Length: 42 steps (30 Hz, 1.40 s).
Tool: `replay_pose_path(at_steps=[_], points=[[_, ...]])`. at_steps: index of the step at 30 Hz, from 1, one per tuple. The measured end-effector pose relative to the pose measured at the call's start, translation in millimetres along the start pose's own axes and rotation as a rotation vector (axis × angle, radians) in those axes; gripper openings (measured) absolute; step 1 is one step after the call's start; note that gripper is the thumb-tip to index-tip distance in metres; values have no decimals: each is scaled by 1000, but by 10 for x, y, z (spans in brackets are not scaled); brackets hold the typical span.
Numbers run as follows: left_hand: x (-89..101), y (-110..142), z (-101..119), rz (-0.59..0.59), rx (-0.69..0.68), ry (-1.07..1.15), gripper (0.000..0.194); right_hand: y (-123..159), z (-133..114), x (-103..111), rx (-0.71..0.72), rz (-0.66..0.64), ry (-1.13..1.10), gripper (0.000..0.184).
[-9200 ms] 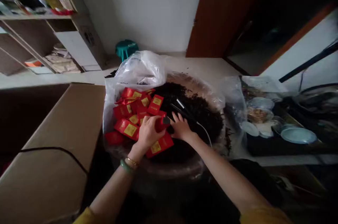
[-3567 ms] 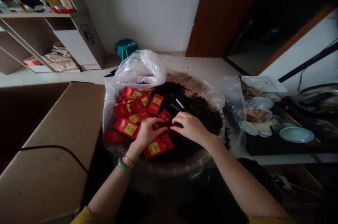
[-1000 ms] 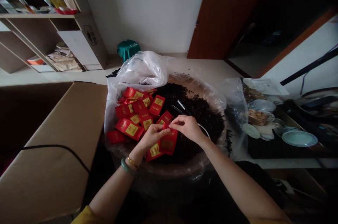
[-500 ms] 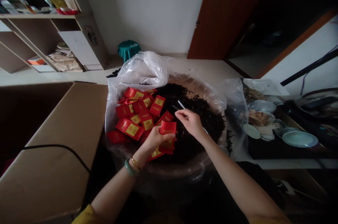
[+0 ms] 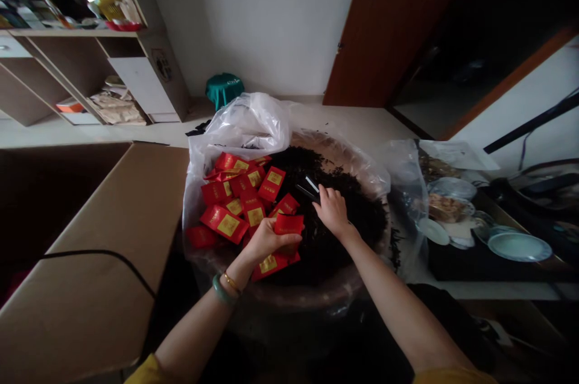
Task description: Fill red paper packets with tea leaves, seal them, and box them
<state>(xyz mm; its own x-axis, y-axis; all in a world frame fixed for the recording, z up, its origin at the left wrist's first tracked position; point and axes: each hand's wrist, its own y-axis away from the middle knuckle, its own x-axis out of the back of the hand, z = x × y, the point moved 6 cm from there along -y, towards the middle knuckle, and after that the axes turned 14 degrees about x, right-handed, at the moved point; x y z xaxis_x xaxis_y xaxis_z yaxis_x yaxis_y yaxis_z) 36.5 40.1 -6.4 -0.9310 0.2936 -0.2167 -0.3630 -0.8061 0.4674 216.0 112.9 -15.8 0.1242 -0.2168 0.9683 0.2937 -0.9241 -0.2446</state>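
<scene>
Within the left grip point(image 5: 270, 240) sits a red packet point(image 5: 289, 224).

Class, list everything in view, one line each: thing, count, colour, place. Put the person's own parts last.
Held packet: one, red, left hand
Loose packets: over ten, overlapping, red and gold, basket's left
Dark flakes: one heap, near-black, in basket
Tool: one, black, at right hand
Basket: one, tan, centre
Plastic sheet: one, clear, around basket
Cardboard box: one, brown, left
Cord: one, black, across box
Covered object: one, teal, by wall
Shelving: one, beige, upper left
Door: one, brown, upper right
Dishes: several, pale, right
Bangles: two, green and gold, left wrist
Sleeves: two, yellow, bottom
Left hand: one, centre
Right hand: one, above heap
</scene>
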Motion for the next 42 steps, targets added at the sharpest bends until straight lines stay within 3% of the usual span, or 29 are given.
replay_pose_path(at_steps=[3, 6, 8, 10, 14, 18, 28, 42], points=[[33, -9, 11, 20, 2, 1, 43, -51, 110, 99, -34, 42, -200, 46], [73, 9, 59, 48, -11, 4, 44, -79, 157, 321, 46, 61, -604, 48], [95, 29, 105, 62, -29, 7, 45, -47, 76, 499, 160, -36, -892, 52], [112, 46, 146, 75, -45, 9, 42, 32, -73, 685, 278, -170, -1028, 55], [97, 64, 185, 64, -71, -29, 36, 160, -339, 929, 370, -241, -896, 50], [73, 78, 166, 75, -67, -83, 34, 188, -475, 959, 356, -190, -795, 37], [93, 85, 168, 113, -54, -102, 29, 185, -494, 926, 314, -94, -742, 31], [98, 72, 212, 90, -123, -122, 38, 205, -511, 976, 314, -114, -729, 37]])
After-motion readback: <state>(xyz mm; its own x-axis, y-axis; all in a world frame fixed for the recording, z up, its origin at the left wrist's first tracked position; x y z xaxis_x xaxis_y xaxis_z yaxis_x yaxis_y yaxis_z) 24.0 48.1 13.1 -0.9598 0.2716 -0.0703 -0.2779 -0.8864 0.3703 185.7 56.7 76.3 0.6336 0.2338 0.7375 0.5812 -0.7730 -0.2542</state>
